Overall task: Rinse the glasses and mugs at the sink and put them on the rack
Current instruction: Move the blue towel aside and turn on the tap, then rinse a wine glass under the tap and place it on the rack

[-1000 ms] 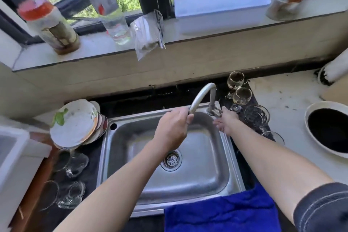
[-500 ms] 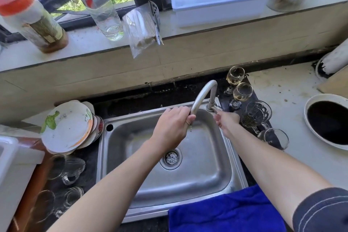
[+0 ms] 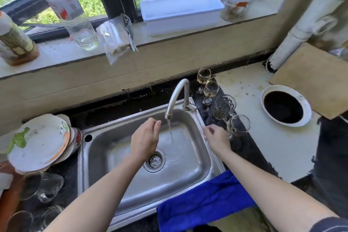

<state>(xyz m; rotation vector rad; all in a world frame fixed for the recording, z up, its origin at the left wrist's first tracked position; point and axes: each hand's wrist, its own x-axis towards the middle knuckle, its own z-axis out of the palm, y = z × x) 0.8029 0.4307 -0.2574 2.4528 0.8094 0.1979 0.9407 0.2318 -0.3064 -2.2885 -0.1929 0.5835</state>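
Stemmed glasses (image 3: 225,104) stood on the desk (image 3: 267,141) right of the sink (image 3: 101,165) — likely light, brittle, slippery wet, best gripped round the bowl. Left hand (image 3: 146,138) empty, relaxed; right hand (image 3: 216,137) empty, beside the nearest glass (image 3: 238,125).

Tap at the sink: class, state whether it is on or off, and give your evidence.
On. A thin stream of water falls from the tap into the sink and ripples by the drain.
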